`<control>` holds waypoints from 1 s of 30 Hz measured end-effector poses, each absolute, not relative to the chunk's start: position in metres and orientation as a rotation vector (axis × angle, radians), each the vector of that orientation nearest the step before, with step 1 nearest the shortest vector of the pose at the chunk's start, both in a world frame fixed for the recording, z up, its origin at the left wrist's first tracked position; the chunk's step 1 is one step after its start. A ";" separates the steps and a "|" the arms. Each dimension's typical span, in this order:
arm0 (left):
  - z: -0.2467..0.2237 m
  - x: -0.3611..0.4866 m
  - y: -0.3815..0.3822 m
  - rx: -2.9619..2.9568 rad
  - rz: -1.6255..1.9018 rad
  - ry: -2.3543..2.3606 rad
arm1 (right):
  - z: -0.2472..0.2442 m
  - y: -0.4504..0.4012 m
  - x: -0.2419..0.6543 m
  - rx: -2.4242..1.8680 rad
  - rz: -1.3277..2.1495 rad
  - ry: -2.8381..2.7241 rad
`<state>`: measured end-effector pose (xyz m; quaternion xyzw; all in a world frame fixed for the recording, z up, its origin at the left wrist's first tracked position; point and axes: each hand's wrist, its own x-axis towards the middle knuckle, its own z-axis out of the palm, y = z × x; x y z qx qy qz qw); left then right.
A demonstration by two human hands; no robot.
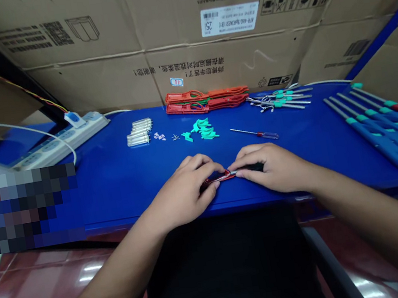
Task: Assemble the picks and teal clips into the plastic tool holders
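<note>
Gripping a slim red-and-silver strip (219, 178) between them, the bare left hand (183, 192) and bare right hand (271, 167) meet just above the front edge of a glossy blue table (115, 198). Fingers on both hands are curled closed on the strip, with a dark section showing beside the right fingertips; the work in hand is at this piece. Farther along the table lie 2 stacked rows of orange-red plastic handles (206, 99), loose mint-green plastic pieces (203, 130), clear glass-like cylinders (138, 132), a red-handled screwdriver (257, 133) and teal-collared metal rods (280, 101). The only containers in view are brown cardboard cartons (91, 50), stacked behind the table, their contents hidden.
</note>
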<state>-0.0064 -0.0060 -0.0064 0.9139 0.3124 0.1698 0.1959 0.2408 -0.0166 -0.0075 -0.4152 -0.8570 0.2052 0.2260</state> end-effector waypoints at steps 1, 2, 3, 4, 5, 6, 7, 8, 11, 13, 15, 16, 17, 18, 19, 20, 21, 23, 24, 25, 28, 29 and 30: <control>-0.006 -0.006 -0.006 2.557 0.476 0.878 | -0.008 -0.017 0.240 -1.153 0.568 -2.355; -0.007 -0.006 -0.006 2.557 0.480 0.878 | -0.008 -0.017 0.240 -1.159 0.563 -2.350; -0.007 -0.006 -0.006 2.559 0.485 0.874 | -0.008 -0.017 0.239 -1.164 0.557 -2.349; -0.007 -0.007 -0.006 2.562 0.489 0.870 | -0.008 -0.017 0.239 -1.166 0.547 -2.352; -0.007 -0.007 -0.006 2.564 0.496 0.867 | -0.008 -0.017 0.238 -1.165 0.535 -2.359; -0.007 -0.007 -0.005 2.567 0.501 0.862 | -0.008 -0.017 0.237 -1.162 0.519 -2.372; -0.008 -0.007 -0.005 2.568 0.507 0.858 | -0.008 -0.017 0.237 -1.158 0.503 -2.385; -0.007 -0.007 -0.005 2.570 0.510 0.854 | -0.007 -0.017 0.236 -1.156 0.486 -2.395; -0.007 -0.008 -0.005 2.566 0.525 0.843 | -0.007 -0.017 0.235 -1.164 0.454 -2.404; -0.007 -0.008 -0.005 2.548 0.534 0.851 | -0.007 -0.017 0.235 -1.167 0.451 -2.406; -0.007 -0.008 -0.005 2.531 0.545 0.863 | -0.005 -0.016 0.234 -1.169 0.464 -2.410; -0.007 -0.008 -0.005 2.529 0.548 0.861 | -0.004 -0.016 0.234 -1.176 0.476 -2.409; -0.007 -0.008 -0.004 2.534 0.551 0.851 | -0.003 -0.016 0.234 -1.185 0.489 -2.406; -0.008 -0.008 -0.004 2.542 0.555 0.834 | -0.001 -0.015 0.234 -1.197 0.504 -2.402; -0.008 -0.008 -0.004 2.549 0.559 0.818 | 0.000 -0.015 0.233 -1.209 0.520 -2.398; -0.008 -0.008 -0.004 2.553 0.562 0.805 | 0.002 -0.015 0.233 -1.219 0.537 -2.395; -0.008 -0.008 -0.003 2.555 0.569 0.797 | 0.003 -0.014 0.233 -1.228 0.554 -2.392; -0.008 -0.009 -0.003 2.555 0.583 0.794 | 0.005 -0.013 0.232 -1.241 0.583 -2.391; -0.008 -0.009 -0.003 2.555 0.589 0.796 | 0.005 -0.012 0.232 -1.250 0.593 -2.392; -0.008 -0.009 -0.003 2.554 0.597 0.799 | 0.006 -0.011 0.232 -1.260 0.604 -2.394; -0.009 -0.009 -0.002 2.544 0.614 0.804 | 0.008 -0.009 0.232 -1.310 0.651 -2.415; -0.010 -0.009 -0.002 2.542 0.616 0.807 | 0.008 -0.008 0.232 -1.322 0.651 -2.431; -0.010 -0.009 -0.003 2.541 0.616 0.811 | 0.008 -0.008 0.232 -1.316 0.637 -2.457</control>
